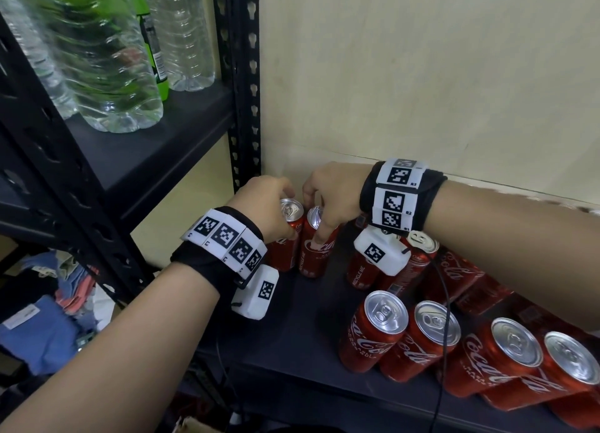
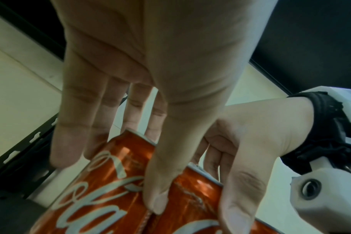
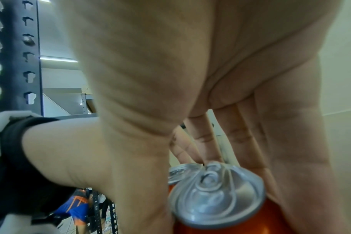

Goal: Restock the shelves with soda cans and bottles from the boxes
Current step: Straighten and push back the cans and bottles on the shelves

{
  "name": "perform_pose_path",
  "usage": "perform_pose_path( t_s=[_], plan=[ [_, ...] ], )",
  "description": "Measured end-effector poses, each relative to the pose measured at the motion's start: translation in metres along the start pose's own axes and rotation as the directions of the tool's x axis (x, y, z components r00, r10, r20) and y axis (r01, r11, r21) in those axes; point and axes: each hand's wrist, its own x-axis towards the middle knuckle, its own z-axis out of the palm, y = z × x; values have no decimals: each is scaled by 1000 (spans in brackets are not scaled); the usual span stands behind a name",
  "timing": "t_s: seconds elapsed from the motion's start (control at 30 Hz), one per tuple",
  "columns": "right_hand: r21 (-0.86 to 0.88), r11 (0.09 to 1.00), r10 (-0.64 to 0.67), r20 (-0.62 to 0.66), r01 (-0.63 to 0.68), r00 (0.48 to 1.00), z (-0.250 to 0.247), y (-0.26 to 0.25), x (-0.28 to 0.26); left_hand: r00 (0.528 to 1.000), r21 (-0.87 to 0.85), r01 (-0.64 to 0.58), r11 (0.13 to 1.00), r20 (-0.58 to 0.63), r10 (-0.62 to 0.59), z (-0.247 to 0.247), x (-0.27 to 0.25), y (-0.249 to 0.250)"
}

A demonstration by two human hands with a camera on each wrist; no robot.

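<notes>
Left hand (image 1: 266, 202) gripping left can (image 1: 287, 238), right hand (image 1: 331, 195) gripping right can (image 1: 316, 247), cans side by side beneath the palms

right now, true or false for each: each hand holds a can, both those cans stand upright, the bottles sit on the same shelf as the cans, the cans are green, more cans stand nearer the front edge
1. Each hand holds a can. True: the left hand grips the left can and the right hand grips the right can.
2. Both held cans stand upright on the lower shelf. True.
3. The bottles sit on the same shelf as the cans. False: they stand on the upper shelf.
4. The cans are green. False: they are red with silver tops.
5. More cans stand nearer the front edge. True: a front row of cans is there.
</notes>
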Motion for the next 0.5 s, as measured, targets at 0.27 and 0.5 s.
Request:
perform_pose_path(
  t_s=[0.27,0.5],
  plan=[
    [0,1000,-16,24,16,1000,2,-1,-9,999,37,20,999,44,-21,0,-2,2],
    [-25,999,-25,15,26,1000,4,1,-12,998,57,27,998,51,-30,-3,-6,2]
  ],
)
